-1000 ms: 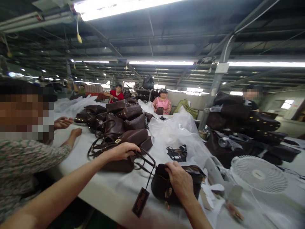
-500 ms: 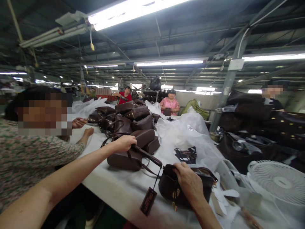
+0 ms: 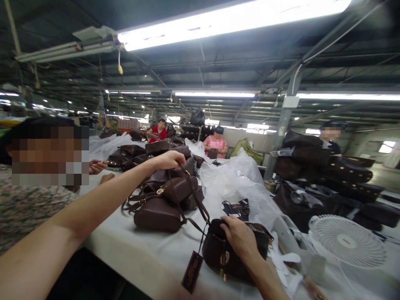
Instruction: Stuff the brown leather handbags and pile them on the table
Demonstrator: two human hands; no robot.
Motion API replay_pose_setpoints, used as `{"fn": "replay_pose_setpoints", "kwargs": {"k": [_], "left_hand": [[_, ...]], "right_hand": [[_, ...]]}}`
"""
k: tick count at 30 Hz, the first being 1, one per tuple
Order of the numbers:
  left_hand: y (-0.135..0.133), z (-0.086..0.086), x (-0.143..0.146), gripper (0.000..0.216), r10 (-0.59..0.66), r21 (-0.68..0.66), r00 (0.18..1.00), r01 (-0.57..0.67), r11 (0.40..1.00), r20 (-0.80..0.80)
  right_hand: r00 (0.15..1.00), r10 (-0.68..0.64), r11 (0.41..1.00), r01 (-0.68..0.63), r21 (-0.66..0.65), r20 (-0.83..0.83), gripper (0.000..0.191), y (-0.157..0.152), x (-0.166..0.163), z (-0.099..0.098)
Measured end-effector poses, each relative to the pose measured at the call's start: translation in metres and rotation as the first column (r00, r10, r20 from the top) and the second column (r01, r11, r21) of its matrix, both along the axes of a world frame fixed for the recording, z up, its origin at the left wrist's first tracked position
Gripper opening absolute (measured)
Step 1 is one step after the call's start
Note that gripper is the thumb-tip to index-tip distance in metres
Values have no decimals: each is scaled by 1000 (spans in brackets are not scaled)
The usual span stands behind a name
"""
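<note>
My left hand (image 3: 173, 160) is closed round the top of a dark brown shoulder strap (image 3: 197, 196), holding it raised above the table. The strap runs down to a dark brown handbag (image 3: 215, 252) near the table's front edge. My right hand (image 3: 239, 235) grips the top of this handbag, fingers over its upper edge and partly hidden. A dark hang tag (image 3: 192, 271) with orange lettering dangles by a cord from the strap end. Behind the strap lies another brown handbag (image 3: 158, 214), in front of a pile of similar handbags (image 3: 162, 146).
Crumpled clear plastic (image 3: 234, 173) and black tags (image 3: 236, 208) lie behind the handbag. On the right are a white fan (image 3: 346, 241), a grey bin (image 3: 289, 229) and stacked dark bags (image 3: 312, 166). A co-worker in a floral top (image 3: 34, 208) sits close on the left.
My left hand has lifted the strap higher and slightly right, so it now forms a raised loop. My right hand stays on the handbag. The view has shifted slightly.
</note>
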State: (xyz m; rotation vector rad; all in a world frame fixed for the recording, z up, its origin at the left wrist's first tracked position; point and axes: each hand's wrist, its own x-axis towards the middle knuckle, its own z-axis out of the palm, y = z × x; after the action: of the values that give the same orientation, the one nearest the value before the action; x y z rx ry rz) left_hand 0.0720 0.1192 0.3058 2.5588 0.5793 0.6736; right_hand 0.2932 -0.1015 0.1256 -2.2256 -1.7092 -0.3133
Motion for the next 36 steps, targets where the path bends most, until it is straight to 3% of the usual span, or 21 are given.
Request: {"fn": "replay_pose_setpoints", "kwargs": {"k": [3, 5, 7, 8, 10, 13, 15, 17, 19, 22, 24, 26, 28, 31, 34, 36], "left_hand": [[-6, 37, 40, 19, 32, 218, 999, -32, 975, 6], [-18, 57, 66, 22, 144, 585, 990, -117, 803, 1], [-33, 75, 89, 25, 205, 778, 978, -151, 610, 29], [-42, 82, 99, 25, 211, 816, 977, -151, 558, 37], [-57, 95, 115, 24, 178, 845, 984, -104, 525, 11], [-75, 110, 138, 18, 73, 852, 997, -5, 524, -39], [-86, 117, 154, 16, 4, 836, 1000, 12, 548, -17], [-95, 123, 170, 17, -40, 785, 999, 12, 620, 17], [-99, 127, 183, 21, -45, 697, 999, 20, 717, 18], [-93, 123, 189, 35, -69, 560, 997, 71, 826, -26], [-85, 106, 179, 44, -129, 488, 989, 78, 870, 72], [-83, 74, 159, 45, -144, 421, 937, -4, 907, 318], [-86, 27, 135, 27, -57, 308, 838, -136, 942, 543], [-93, -56, 109, 25, 18, 17, 846, -32, 999, 533], [-98, -114, 111, 39, 20, -289, 827, 174, 942, 562], [-100, -129, 123, 33, 19, -440, 796, 314, 841, 605]], "right_hand": [[982, 114, 993, -113, 14, -154, 29, 4, 9, 12], [945, 155, 988, -146, 54, -288, 38, 6, 15, 26], [883, 160, 986, -118, 122, -441, 49, 9, 19, 46], [837, 164, 983, -93, 159, -523, 55, 11, 19, 59], [711, 205, 970, -57, 235, -673, 68, 16, 18, 87], [577, 290, 948, -64, 312, -763, 72, 28, 11, 130], [535, 291, 954, -96, 285, -793, 52, 38, 4, 154], [441, 252, 967, -81, 242, -861, 32, 50, 1, 171], [351, 221, 975, -48, 219, -910, 31, 60, 2, 182], [317, 191, 977, 30, 212, -929, 25, 69, 9, 185], [316, 167, 974, 96, 207, -934, 17, 70, 15, 181], [302, 159, 969, 134, 207, -940, 14, 68, 19, 177], [250, 193, 967, 118, 228, -949, 18, 67, 20, 172], [182, 261, 961, 43, 272, -948, 26, 67, 21, 169], [187, 302, 953, -56, 297, -935, 31, 70, 21, 166], [213, 355, 935, -93, 343, -910, 37, 73, 21, 165]]}}
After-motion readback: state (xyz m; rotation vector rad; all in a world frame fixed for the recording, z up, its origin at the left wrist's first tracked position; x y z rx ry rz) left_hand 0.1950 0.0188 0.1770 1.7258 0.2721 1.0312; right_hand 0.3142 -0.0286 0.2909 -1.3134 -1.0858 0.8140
